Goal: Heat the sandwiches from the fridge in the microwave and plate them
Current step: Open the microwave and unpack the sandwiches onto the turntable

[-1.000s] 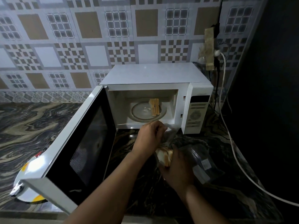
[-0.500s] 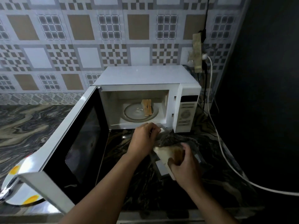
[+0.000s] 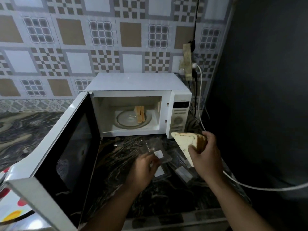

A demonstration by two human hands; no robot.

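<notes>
A white microwave (image 3: 138, 82) stands on the dark marble counter, its door (image 3: 66, 147) swung wide open to the left. One sandwich (image 3: 140, 113) stands on edge on the glass turntable (image 3: 126, 122) inside. My right hand (image 3: 205, 157) grips a second, triangular sandwich (image 3: 185, 140) in the air just right of the microwave's control panel. My left hand (image 3: 143, 170) pinches an empty clear plastic bag (image 3: 156, 152) low over the counter in front of the oven.
More clear wrappers (image 3: 183, 172) lie on the counter under my right hand. A white power cord (image 3: 250, 185) runs across the counter on the right beside a dark wall. A flowered plate (image 3: 15, 212) peeks out at the lower left, behind the open door.
My right hand has lifted the triangular sandwich out of the bag and up to the right. My left hand has dropped back toward me with the empty bag.
</notes>
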